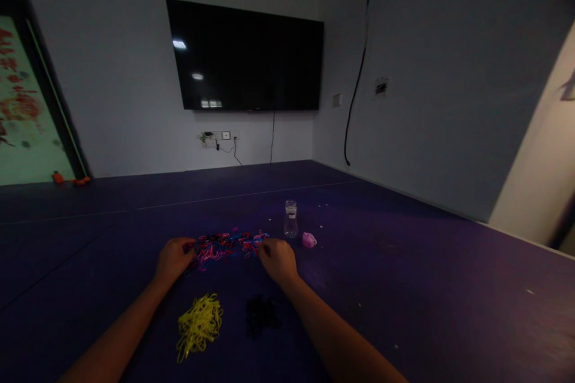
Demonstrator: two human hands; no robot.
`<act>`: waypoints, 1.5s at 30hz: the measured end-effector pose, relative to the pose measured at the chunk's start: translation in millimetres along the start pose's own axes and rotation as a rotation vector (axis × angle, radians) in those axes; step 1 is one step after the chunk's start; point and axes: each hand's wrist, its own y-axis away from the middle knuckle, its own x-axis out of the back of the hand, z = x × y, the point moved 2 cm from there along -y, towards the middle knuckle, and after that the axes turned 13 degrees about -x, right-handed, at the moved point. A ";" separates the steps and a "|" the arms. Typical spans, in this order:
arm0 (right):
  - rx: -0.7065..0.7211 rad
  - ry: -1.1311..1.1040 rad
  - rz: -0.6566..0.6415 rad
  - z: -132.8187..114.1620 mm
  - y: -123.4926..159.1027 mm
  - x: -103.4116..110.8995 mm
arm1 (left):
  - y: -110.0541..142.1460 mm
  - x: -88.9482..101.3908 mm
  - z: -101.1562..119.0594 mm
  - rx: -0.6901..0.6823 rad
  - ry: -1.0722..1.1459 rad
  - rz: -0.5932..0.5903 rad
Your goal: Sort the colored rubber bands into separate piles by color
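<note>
The left hand (173,258) is laid at the left end of a mixed heap of red, pink and blue rubber bands (227,245), its fingers curled down into the strands; whether any band is actually pinched cannot be told in the dim light. The right hand (278,260) is set at the heap's right end in the same way, fingers bent onto the bands, its grip likewise not to be made out. The heap is stretched left to right between the two hands, so its long axis runs across the view, and each hand is touching its own end; neither is the nearer.

Nearer than the heap, between the forearms, a yellow pile of bands (200,323) is seen on the left and a black pile (263,314) on the right, apart from each other and from the mixed heap. Just beyond the right hand a small clear bottle (290,219) stands upright, with a pink cap (308,240) lying beside it to the right. Everything rests on a dark purple table (426,287).
</note>
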 end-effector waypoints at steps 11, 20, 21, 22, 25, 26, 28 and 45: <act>-0.009 0.019 -0.019 -2.3 0.8 3.5 | -1.6 -3.2 -5.3 -0.070 0.006 -0.020; 0.001 0.045 0.000 -1.8 1.2 2.6 | 0.5 3.8 6.1 -0.060 -0.181 -0.073; 0.000 0.046 -0.003 -1.9 1.3 2.8 | 0.6 4.8 7.5 -0.059 -0.186 -0.064; -0.002 0.046 -0.005 -2.1 1.3 3.0 | 0.5 5.7 8.9 -0.066 -0.186 -0.052; -0.010 0.039 -0.008 -2.5 1.4 3.6 | -0.8 7.3 12.9 -0.141 -0.150 0.009; -0.010 0.037 -0.009 -2.6 1.5 3.7 | -1.4 7.2 14.1 -0.176 -0.127 0.029; -0.004 0.033 -0.008 -2.6 1.6 3.6 | -2.4 5.8 16.1 -0.243 -0.074 0.046; 0.019 0.036 0.014 -2.5 1.7 3.7 | -4.4 -3.6 5.7 -0.256 0.012 0.035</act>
